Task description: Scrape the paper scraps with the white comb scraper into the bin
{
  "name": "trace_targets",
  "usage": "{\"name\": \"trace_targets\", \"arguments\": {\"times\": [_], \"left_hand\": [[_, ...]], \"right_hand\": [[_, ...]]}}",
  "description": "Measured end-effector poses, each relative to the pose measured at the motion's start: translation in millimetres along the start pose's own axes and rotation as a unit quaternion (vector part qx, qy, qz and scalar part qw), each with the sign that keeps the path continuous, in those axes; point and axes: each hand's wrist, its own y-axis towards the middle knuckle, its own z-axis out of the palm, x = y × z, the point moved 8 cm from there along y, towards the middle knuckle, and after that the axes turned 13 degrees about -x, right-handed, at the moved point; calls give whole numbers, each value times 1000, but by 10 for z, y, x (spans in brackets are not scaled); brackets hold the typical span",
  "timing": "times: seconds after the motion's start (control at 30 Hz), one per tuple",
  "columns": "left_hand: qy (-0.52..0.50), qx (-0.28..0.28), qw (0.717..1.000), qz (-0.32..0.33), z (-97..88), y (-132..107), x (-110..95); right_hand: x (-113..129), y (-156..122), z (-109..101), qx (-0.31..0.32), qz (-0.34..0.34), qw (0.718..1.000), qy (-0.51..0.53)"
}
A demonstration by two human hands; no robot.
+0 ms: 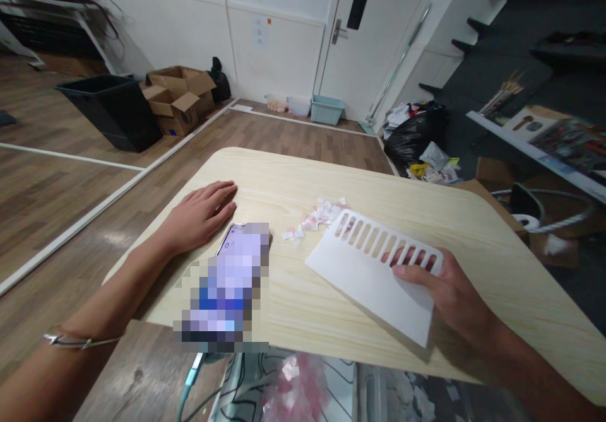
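From afar, I'd call this a workroom: cardboard boxes (174, 118), a black bin (118, 116), rubbish bag (419, 135) and cluttered shelf (511, 138).

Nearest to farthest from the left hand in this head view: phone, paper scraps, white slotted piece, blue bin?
1. Phone, beside the left hand
2. Paper scraps, farther right
3. White slotted piece, in the right hand
4. Blue bin, across the room

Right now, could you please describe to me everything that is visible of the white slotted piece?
The white slotted piece is thin and flat, perhaps plastic or card, with a row of rounded slots along its far side and a plain, solid panel nearer the camera. The right hand grips its right end, thumb on top, fingers showing through slots. It lies slantwise over the table, beside small pale scraps; whether it touches either is unclear.
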Motion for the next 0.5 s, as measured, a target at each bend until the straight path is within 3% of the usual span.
{"name": "trace_targets", "arguments": {"times": [0.17,0.37,0.5], "left_hand": [[0,-2,1000,0,-7,-3,-2],[-4,-3,1000,-1,-1,-6,-5],[-5,-2,1000,-4,-1,-7,3]], "right_hand": [[-35,-55,-185,-57,-41,998,-7],[-210,-291,-224,-19,-44,998,-41],[-156,-287,-215,-32,-67,997,-26]]}}
